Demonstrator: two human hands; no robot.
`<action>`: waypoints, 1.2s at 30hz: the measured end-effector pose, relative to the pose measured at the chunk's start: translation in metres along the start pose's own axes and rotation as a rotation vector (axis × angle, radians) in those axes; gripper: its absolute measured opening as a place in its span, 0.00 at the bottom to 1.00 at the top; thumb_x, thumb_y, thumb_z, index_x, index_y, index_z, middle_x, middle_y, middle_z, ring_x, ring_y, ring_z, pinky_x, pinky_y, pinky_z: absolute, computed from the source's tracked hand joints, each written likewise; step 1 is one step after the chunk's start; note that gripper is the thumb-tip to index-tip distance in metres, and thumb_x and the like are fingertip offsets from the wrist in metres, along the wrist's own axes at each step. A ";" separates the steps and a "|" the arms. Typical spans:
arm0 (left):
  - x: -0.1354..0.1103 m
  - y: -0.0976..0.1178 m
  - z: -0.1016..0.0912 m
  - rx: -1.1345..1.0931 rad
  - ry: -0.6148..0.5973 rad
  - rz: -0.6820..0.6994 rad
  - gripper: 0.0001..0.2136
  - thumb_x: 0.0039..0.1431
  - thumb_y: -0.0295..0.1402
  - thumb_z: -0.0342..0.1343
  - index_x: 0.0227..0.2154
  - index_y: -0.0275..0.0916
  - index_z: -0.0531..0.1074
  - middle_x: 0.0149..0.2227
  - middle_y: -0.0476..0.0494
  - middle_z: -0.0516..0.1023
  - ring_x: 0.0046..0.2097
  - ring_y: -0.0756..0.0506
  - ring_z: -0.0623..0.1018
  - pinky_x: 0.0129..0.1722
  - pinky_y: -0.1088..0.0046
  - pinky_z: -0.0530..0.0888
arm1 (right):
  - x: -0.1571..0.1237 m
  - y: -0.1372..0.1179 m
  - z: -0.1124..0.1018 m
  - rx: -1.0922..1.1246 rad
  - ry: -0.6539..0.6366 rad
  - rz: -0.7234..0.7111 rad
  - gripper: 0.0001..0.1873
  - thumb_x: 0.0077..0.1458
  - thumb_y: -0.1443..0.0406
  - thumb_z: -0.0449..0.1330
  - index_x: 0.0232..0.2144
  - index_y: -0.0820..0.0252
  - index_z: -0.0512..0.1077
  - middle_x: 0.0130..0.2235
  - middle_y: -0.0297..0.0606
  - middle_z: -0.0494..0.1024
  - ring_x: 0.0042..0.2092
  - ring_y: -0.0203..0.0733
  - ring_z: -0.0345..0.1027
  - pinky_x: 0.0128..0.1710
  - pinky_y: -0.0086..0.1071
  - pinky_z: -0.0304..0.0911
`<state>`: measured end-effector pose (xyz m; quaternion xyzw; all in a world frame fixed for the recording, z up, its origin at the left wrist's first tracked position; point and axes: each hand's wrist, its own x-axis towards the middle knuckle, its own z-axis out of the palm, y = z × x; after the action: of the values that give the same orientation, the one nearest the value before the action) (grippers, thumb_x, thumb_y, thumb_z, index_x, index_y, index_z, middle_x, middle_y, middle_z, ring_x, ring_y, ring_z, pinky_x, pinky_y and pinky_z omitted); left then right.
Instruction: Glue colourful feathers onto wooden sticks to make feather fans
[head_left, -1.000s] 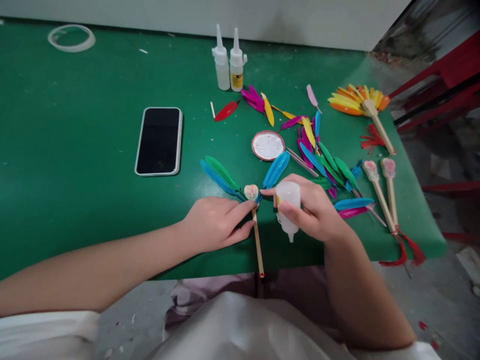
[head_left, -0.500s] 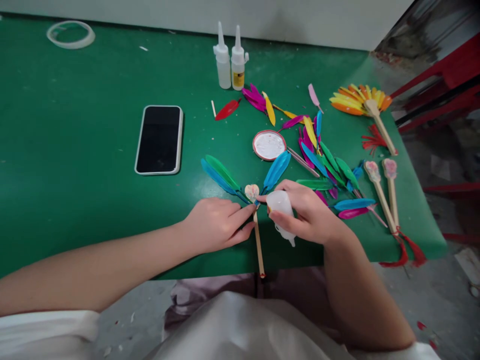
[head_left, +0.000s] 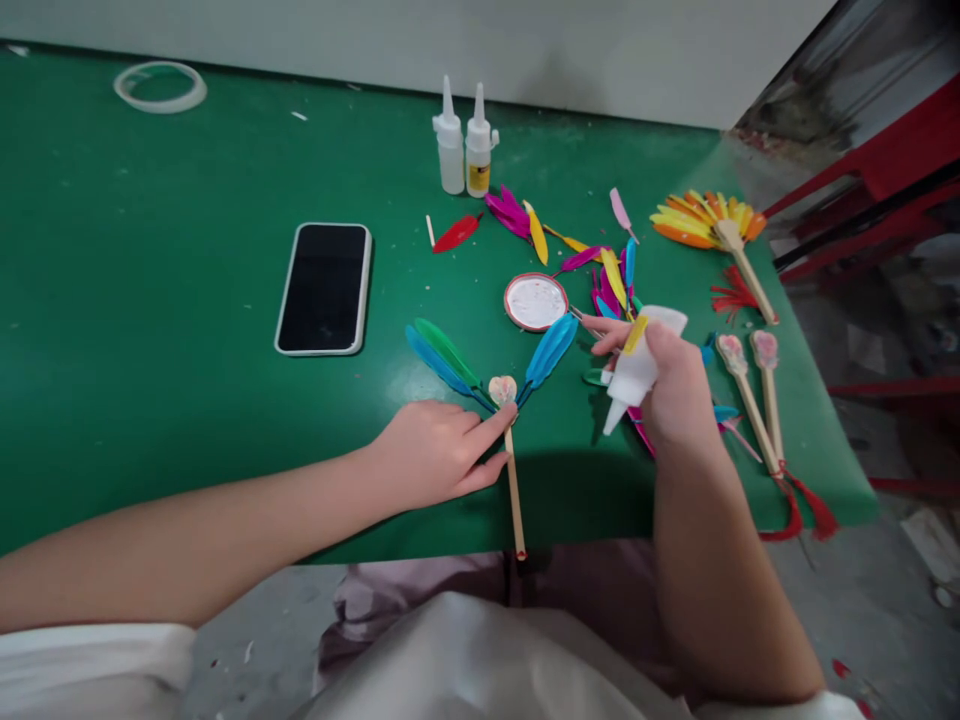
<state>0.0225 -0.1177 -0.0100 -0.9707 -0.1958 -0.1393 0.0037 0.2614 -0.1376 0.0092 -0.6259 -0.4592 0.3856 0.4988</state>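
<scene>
Under the fingertips of my left hand [head_left: 442, 455] lies a wooden fan handle [head_left: 516, 505]; the index finger presses just below its rounded head and the thumb rests at its side. Blue feathers [head_left: 550, 355] and a green feather [head_left: 448, 350] fan out from the head to both sides. Lifted to the right of them, my right hand [head_left: 679, 385] grips a white squeeze glue bottle [head_left: 637, 372], nozzle tilted down and left. Loose feathers [head_left: 611, 285] lie behind that hand, which partly hides them. A round lid with white residue [head_left: 536, 302] sits beyond the handle.
Two glue bottles [head_left: 465, 155] stand at the back near the wall. A phone [head_left: 324, 288] and a tape roll [head_left: 160, 88] lie left. On the right are a yellow-orange feather fan [head_left: 709, 222] and two bare handles [head_left: 754, 400] with red tassels near the table edge.
My right hand has drawn away from the handle, up and to the right, turning the glue bottle with it. The left hand stays on the handle. The whole view has shifted slightly.
</scene>
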 end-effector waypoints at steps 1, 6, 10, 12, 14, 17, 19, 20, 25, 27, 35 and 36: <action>0.000 0.001 0.000 -0.001 0.002 -0.007 0.18 0.58 0.40 0.48 0.46 0.32 0.68 0.19 0.50 0.72 0.21 0.48 0.73 0.18 0.73 0.64 | 0.005 0.004 0.000 0.036 0.038 0.027 0.26 0.52 0.45 0.49 0.22 0.59 0.72 0.35 0.42 0.76 0.41 0.45 0.70 0.32 0.33 0.63; 0.001 0.002 0.001 -0.021 -0.008 -0.034 0.18 0.58 0.41 0.48 0.45 0.32 0.68 0.20 0.50 0.73 0.22 0.48 0.74 0.18 0.73 0.64 | 0.021 0.017 0.007 0.102 0.022 0.213 0.28 0.48 0.44 0.51 0.29 0.61 0.75 0.38 0.43 0.76 0.35 0.40 0.69 0.29 0.30 0.63; 0.001 0.002 0.002 -0.009 -0.006 -0.045 0.18 0.58 0.41 0.48 0.45 0.34 0.68 0.20 0.50 0.73 0.22 0.48 0.74 0.18 0.73 0.64 | 0.020 0.018 0.009 0.090 0.021 0.253 0.28 0.48 0.44 0.53 0.34 0.61 0.76 0.32 0.39 0.76 0.28 0.36 0.66 0.26 0.29 0.60; 0.001 0.002 0.003 -0.001 0.002 -0.048 0.18 0.57 0.41 0.48 0.45 0.34 0.68 0.20 0.50 0.72 0.22 0.48 0.74 0.18 0.73 0.64 | 0.018 0.016 0.010 0.091 -0.010 0.271 0.28 0.48 0.44 0.53 0.35 0.60 0.76 0.29 0.38 0.75 0.26 0.35 0.65 0.25 0.29 0.59; 0.002 0.001 0.003 0.001 0.015 -0.050 0.18 0.57 0.41 0.48 0.47 0.35 0.67 0.20 0.51 0.72 0.21 0.48 0.74 0.19 0.73 0.64 | 0.017 0.014 0.011 0.091 -0.050 0.298 0.27 0.48 0.44 0.54 0.34 0.60 0.76 0.26 0.37 0.74 0.25 0.35 0.64 0.25 0.29 0.59; 0.002 0.001 0.003 -0.001 0.022 -0.047 0.19 0.58 0.41 0.48 0.48 0.34 0.66 0.20 0.50 0.73 0.22 0.48 0.74 0.19 0.73 0.65 | 0.015 0.011 0.013 0.089 -0.107 0.332 0.27 0.47 0.44 0.55 0.33 0.61 0.77 0.22 0.35 0.71 0.25 0.35 0.64 0.24 0.28 0.57; 0.002 0.001 0.003 -0.005 0.016 -0.043 0.19 0.58 0.41 0.48 0.47 0.34 0.67 0.20 0.50 0.73 0.22 0.48 0.74 0.19 0.73 0.65 | 0.013 0.009 0.014 0.080 -0.129 0.337 0.27 0.47 0.45 0.56 0.34 0.62 0.77 0.21 0.35 0.70 0.24 0.35 0.63 0.23 0.28 0.56; 0.002 0.001 0.003 -0.008 0.014 -0.042 0.19 0.58 0.41 0.47 0.47 0.34 0.67 0.20 0.50 0.73 0.22 0.48 0.74 0.19 0.73 0.65 | 0.013 0.008 0.015 0.076 -0.133 0.335 0.27 0.46 0.45 0.56 0.34 0.62 0.77 0.21 0.35 0.70 0.24 0.34 0.63 0.23 0.28 0.56; 0.002 0.002 0.005 -0.027 0.025 -0.042 0.19 0.57 0.41 0.48 0.46 0.33 0.68 0.20 0.50 0.73 0.22 0.48 0.74 0.19 0.73 0.65 | 0.011 0.006 0.016 0.089 -0.135 0.343 0.27 0.45 0.46 0.58 0.34 0.63 0.77 0.22 0.35 0.71 0.25 0.34 0.64 0.24 0.28 0.59; 0.001 0.002 0.005 -0.052 0.025 -0.049 0.19 0.57 0.41 0.48 0.46 0.33 0.69 0.20 0.49 0.74 0.22 0.48 0.74 0.19 0.73 0.65 | 0.011 0.006 0.015 0.094 -0.135 0.343 0.26 0.45 0.46 0.58 0.34 0.63 0.77 0.23 0.35 0.71 0.26 0.34 0.65 0.24 0.27 0.59; 0.036 -0.020 -0.015 -0.499 0.050 -0.405 0.18 0.58 0.33 0.48 0.52 0.40 0.63 0.35 0.47 0.77 0.31 0.52 0.76 0.31 0.78 0.70 | 0.010 0.006 0.016 0.146 -0.156 0.334 0.25 0.45 0.47 0.59 0.31 0.63 0.77 0.26 0.39 0.75 0.28 0.36 0.67 0.25 0.28 0.63; 0.046 -0.024 -0.016 -0.578 0.018 -0.454 0.20 0.57 0.32 0.50 0.54 0.41 0.61 0.37 0.47 0.77 0.32 0.52 0.76 0.32 0.77 0.70 | 0.009 0.006 0.016 0.172 -0.160 0.335 0.24 0.45 0.48 0.59 0.30 0.63 0.77 0.28 0.40 0.76 0.29 0.37 0.68 0.26 0.28 0.64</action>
<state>0.0493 -0.0790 0.0164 -0.8621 -0.3589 -0.1945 -0.3003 0.2502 -0.1250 -0.0004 -0.6162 -0.3521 0.5492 0.4412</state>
